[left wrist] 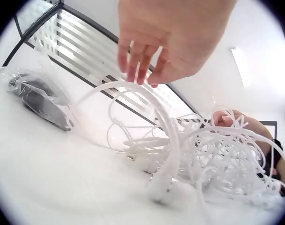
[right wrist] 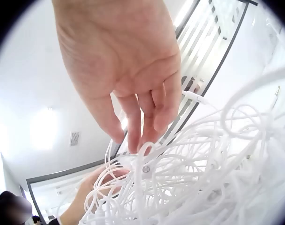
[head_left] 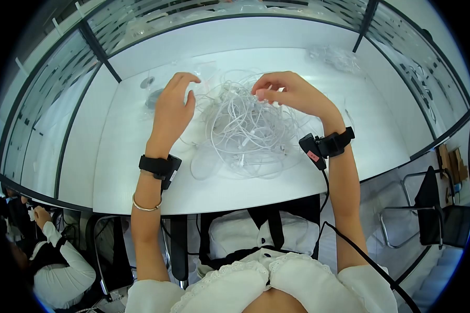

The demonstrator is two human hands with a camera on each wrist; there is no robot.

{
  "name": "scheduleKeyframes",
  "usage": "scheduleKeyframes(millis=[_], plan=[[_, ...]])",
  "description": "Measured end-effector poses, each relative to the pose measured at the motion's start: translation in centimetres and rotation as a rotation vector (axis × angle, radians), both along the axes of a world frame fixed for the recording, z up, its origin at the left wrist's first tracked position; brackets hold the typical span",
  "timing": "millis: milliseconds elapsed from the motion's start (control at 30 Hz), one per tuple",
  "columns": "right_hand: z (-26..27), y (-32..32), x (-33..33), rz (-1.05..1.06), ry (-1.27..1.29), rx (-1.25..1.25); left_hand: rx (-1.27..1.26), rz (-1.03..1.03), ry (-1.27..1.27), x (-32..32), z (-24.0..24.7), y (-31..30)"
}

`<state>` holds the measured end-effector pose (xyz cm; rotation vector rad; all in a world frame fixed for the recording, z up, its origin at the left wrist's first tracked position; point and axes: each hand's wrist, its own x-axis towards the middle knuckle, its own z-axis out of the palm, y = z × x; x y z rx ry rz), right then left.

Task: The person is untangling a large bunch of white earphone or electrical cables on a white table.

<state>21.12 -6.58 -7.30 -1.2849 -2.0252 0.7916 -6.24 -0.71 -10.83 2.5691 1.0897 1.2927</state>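
A large tangled heap of white cables [head_left: 250,125] lies on the white table. To the left of its far part hovers my left hand [head_left: 173,107], fingers loosely bent and thumb apart, holding nothing. In the left wrist view that hand [left wrist: 173,42] hangs above a thick arching white cable [left wrist: 168,126]. My right hand [head_left: 289,93] is over the far right part of the heap, fingers bent downward. The right wrist view shows its fingertips [right wrist: 145,140] right at the uppermost cable loops, with a gap between thumb and fingers.
A dark rounded object [left wrist: 37,98] in clear plastic lies left of the heap. Crumpled clear plastic [head_left: 334,57] rests at the back right. Low partitions [head_left: 235,34] with glass tops surround the table. Another person [head_left: 62,271] sits at the lower left; a black chair [head_left: 433,214] stands at right.
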Motion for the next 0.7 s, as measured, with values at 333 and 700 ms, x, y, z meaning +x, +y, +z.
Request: scheduleKeyframes(millis=[333,700], plan=[[-2.9,0.3,-1.0,-0.013,-0.271,0.186,-0.054,-0.438,0.264,2.5,0.5,-3.2],[-3.9,2.8,1.9,-0.340,-0.166,0.160,-0.178,-0.251,0.232,1.7,0.3,-2.7]])
